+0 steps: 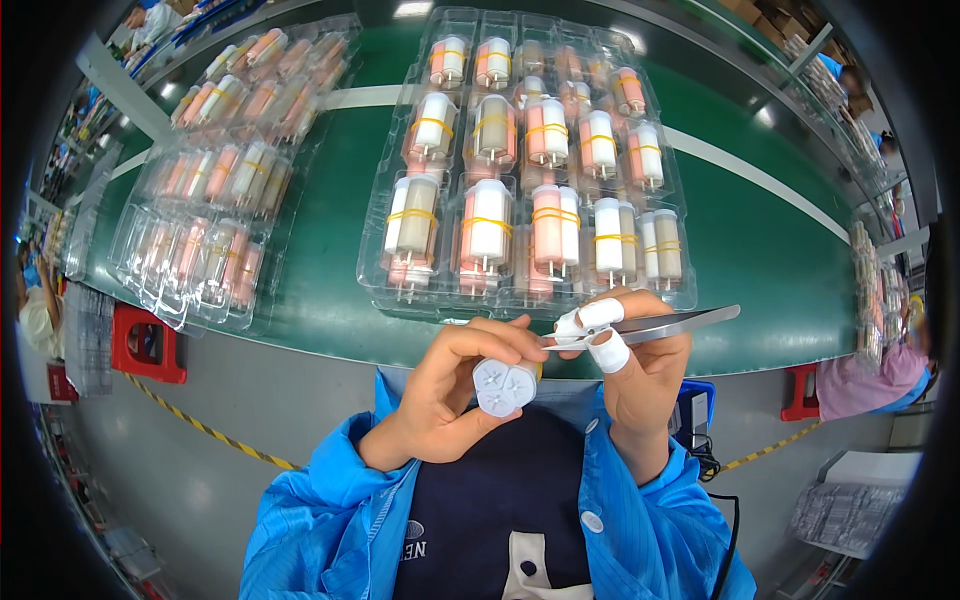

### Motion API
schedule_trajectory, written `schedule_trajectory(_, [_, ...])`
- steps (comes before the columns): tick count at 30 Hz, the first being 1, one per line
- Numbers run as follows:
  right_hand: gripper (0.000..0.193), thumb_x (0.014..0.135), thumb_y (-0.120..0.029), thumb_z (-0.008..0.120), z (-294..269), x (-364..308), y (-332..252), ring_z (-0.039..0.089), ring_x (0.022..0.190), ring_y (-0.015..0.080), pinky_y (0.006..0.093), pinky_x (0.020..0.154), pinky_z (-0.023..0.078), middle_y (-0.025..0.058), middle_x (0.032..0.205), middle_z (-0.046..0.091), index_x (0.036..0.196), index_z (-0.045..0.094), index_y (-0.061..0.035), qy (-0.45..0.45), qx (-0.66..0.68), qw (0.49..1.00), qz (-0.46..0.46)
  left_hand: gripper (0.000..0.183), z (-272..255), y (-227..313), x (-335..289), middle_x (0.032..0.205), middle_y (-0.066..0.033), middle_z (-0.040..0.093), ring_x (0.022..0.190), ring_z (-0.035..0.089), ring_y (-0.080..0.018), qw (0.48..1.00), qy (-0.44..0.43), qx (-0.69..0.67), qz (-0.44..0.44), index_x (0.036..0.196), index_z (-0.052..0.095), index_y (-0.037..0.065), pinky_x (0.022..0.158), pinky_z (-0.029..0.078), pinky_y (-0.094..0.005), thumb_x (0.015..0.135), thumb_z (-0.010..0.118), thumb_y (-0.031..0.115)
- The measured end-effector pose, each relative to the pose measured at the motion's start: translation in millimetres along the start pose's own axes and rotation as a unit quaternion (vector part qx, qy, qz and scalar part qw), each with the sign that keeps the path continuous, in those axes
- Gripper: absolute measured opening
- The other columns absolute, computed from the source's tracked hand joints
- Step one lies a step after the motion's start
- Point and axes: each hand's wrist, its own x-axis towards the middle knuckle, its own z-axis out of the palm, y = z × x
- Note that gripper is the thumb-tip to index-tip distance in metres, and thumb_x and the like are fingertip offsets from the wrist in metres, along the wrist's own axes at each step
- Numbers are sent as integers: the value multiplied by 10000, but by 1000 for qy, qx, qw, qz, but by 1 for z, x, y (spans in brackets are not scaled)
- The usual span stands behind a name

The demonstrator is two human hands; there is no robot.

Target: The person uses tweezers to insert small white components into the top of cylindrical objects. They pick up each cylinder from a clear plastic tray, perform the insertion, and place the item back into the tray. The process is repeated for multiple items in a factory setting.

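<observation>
My left hand [455, 385] is closed around a bundle of three tubes [505, 386]. Its pale grey, three-lobed end faces me, and a bit of yellow shows at its side. From the right, my right hand [640, 365] grips metal tweezers [685, 322], their narrow tips beside the bundle near my left fingertips. White wraps cover several of the right fingers. Whether the tips touch the bundle I cannot tell. Just beyond both hands, a clear plastic tray [375, 283] holds several similar bundles in white, pink and grey, tied with yellow bands.
More clear trays of tubes [190, 250] stand on the left of the green table [770, 260]. Red stools [148, 345] are below the table edge. A blue bin [700, 400] with a black cable sits by my right arm. Other people work at both sides.
</observation>
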Motion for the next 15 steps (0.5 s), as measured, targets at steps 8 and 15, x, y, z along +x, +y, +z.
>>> schedule_trajectory(8, [161,815,62,620,0,0,-1,649,882,202,314,794,524,153,944,647,974,591,58,1,6,1000,-12,433,1,0,0,1185,-163,537,1165,513,-290,1000,-17,-6,-3,1138,411,85,1124,126,-527,790,594,-96])
schedule_trajectory(15, [157,821,56,614,0,0,-2,651,883,206,314,797,521,157,944,650,975,587,59,4,3,1000,-18,382,0,-1,0,1196,-173,532,1203,490,-312,999,-29,-16,3,1138,409,88,1119,110,-534,825,569,-63])
